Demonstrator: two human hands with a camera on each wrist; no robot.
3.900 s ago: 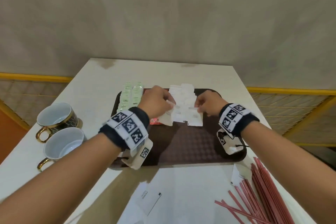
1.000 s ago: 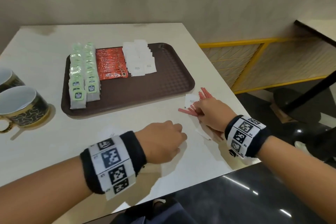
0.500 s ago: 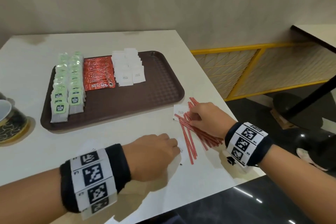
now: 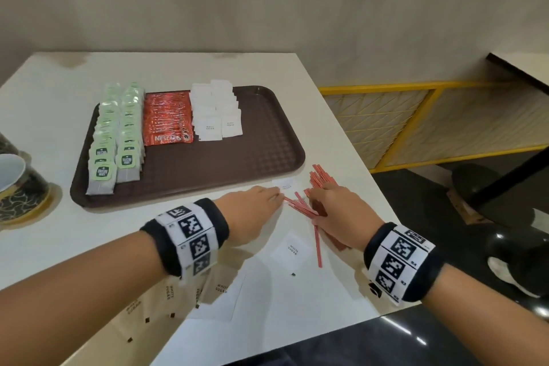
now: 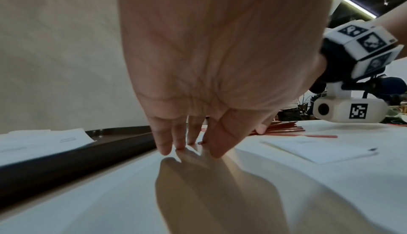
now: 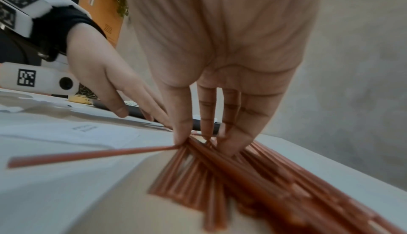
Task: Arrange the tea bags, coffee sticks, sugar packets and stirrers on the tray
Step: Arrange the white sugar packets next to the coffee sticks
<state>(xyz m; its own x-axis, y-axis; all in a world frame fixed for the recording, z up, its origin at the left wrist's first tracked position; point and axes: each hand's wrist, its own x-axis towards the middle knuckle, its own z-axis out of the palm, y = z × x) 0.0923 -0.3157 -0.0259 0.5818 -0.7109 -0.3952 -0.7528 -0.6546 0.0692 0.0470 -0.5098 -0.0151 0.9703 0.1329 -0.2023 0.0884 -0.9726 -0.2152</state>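
The brown tray (image 4: 237,157) carries two rows of green tea bags (image 4: 116,140), red coffee sticks (image 4: 166,119) and white sugar packets (image 4: 217,110). A pile of red stirrers (image 4: 319,178) lies on the table off the tray's front right corner. My right hand (image 4: 335,211) presses straight fingers down on the stirrers (image 6: 253,176). My left hand (image 4: 252,205) reaches in from the left, its straight fingertips (image 5: 163,150) on the table at the stirrers' near ends. Neither hand grips anything.
Loose sugar packets lie on the table: one (image 4: 292,249) between my wrists, one (image 4: 285,184) by the tray's edge, others (image 4: 219,291) under my left forearm. A black and gold cup (image 4: 17,184) stands far left. The table's right edge (image 4: 371,187) is close to the stirrers.
Both hands left the sugar packets on the tray and came to the stirrers. In the last half second my left hand reached forward to the pile's ends; the right hand flattened over it.
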